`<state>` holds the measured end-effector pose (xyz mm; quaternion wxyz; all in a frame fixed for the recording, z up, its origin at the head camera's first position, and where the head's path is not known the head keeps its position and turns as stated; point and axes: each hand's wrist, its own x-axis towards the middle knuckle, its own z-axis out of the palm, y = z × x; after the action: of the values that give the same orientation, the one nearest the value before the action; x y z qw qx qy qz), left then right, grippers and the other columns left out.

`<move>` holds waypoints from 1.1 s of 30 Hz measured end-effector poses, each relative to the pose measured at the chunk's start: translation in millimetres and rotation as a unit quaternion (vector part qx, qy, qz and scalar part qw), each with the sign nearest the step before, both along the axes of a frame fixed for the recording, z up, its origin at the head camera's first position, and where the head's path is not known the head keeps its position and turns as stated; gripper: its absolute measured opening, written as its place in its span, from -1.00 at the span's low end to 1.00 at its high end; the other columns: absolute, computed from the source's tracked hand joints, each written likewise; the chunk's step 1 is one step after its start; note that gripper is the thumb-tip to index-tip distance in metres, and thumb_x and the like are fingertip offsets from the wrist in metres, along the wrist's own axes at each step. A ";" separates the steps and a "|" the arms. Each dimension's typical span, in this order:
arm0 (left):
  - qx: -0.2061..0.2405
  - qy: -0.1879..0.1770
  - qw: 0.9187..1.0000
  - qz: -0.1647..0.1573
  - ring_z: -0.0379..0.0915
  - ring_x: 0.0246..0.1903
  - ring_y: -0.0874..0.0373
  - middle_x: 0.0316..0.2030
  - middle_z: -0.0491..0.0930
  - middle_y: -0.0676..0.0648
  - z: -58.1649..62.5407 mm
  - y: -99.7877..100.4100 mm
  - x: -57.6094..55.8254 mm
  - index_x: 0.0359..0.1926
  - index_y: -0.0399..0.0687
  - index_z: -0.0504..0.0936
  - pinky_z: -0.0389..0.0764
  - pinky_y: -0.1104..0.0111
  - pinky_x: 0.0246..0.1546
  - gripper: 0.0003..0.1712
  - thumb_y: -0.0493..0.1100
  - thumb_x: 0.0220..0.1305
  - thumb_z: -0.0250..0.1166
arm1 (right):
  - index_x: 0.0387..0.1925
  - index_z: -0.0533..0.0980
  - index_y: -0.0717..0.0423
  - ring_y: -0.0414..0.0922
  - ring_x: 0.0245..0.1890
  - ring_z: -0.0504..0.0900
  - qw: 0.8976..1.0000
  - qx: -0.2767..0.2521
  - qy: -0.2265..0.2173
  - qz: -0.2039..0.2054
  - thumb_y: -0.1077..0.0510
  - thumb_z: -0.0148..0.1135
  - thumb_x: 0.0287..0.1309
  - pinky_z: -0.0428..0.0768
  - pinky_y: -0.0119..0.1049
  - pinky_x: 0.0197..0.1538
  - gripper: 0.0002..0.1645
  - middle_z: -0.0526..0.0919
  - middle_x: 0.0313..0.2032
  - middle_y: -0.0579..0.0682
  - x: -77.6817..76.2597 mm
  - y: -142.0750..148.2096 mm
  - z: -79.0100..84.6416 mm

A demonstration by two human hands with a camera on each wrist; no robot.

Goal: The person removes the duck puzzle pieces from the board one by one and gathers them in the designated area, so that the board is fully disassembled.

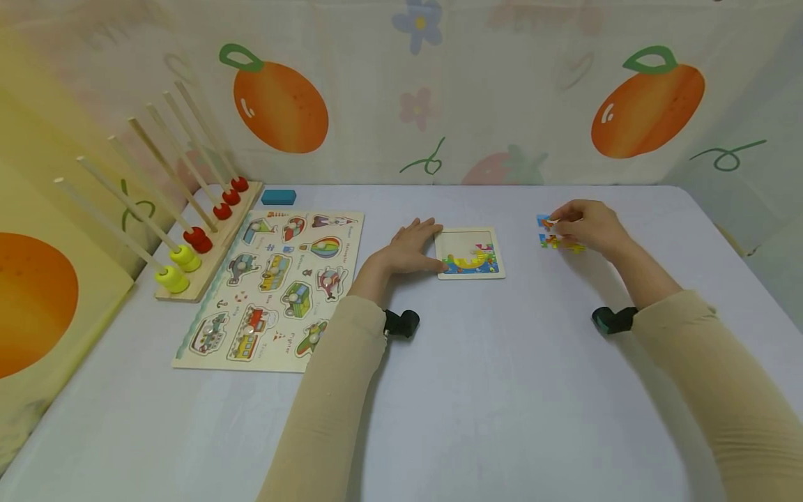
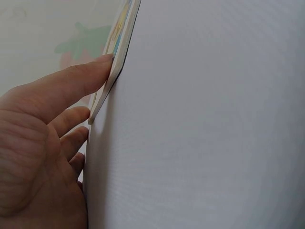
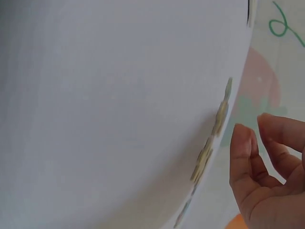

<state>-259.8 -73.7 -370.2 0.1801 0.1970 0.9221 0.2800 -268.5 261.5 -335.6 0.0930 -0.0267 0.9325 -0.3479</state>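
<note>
A small wooden jigsaw tray [image 1: 469, 231] lies mid-table, partly filled with colourful pieces along its lower part. My left hand [image 1: 410, 249] is spread at the tray's left side. In the left wrist view its thumb [image 2: 90, 76] rests on the tray's edge [image 2: 125, 47], and the other fingers lie along the side. To the right, my right hand [image 1: 590, 224] hovers over loose jigsaw pieces [image 1: 552, 242]. In the right wrist view a gap shows between thumb and forefinger, with nothing visible in it; the pieces [image 3: 202, 160] lie flat on the table below.
A wooden board of picture puzzles [image 1: 266, 355] lies to the left, partly covered by my left forearm. Behind it stands a counting rack [image 1: 216, 268] with upright pegs and red and yellow beads. A blue block [image 1: 279, 197] sits near the back edge, before a printed cloth.
</note>
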 end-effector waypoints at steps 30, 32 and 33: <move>-0.004 0.002 1.000 -0.001 -0.40 0.62 -0.01 0.60 -0.11 -0.06 0.3 -0.2 -0.5 0.53 -0.03 0.11 -0.32 0.08 0.64 -0.02 0.07 0.16 0.33 | 0.07 0.54 0.29 -0.15 -0.23 0.60 0.994 -0.046 -0.010 0.096 0.20 0.13 0.30 0.69 -0.49 -0.16 -0.64 0.51 -0.23 0.03 4.9 -67.8 1.6; -0.005 0.001 1.000 0.000 -0.40 0.62 0.00 0.60 -0.12 -0.06 0.5 -0.1 -0.2 0.53 -0.02 0.11 -0.32 0.09 0.64 -0.02 0.07 0.16 0.33 | 0.06 0.54 0.29 -0.17 -0.25 0.59 0.994 -0.048 -0.009 0.100 0.21 0.13 0.29 0.67 -0.51 -0.18 -0.64 0.52 -0.25 0.02 5.0 -69.9 0.5; -0.005 0.000 1.000 0.000 -0.40 0.62 0.00 0.60 -0.12 -0.06 0.5 -0.1 -0.1 0.53 -0.02 0.11 -0.32 0.09 0.64 -0.02 0.07 0.16 0.33 | 0.05 0.55 0.28 -0.16 -0.25 0.59 0.994 -0.048 -0.009 0.102 0.21 0.13 0.28 0.66 -0.50 -0.19 -0.65 0.52 -0.25 0.02 4.9 -70.9 -0.1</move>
<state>-259.8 -73.8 -369.8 0.1809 0.1962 0.9236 0.2752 -263.6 190.6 -335.7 0.1345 -0.1230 0.9064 -0.3810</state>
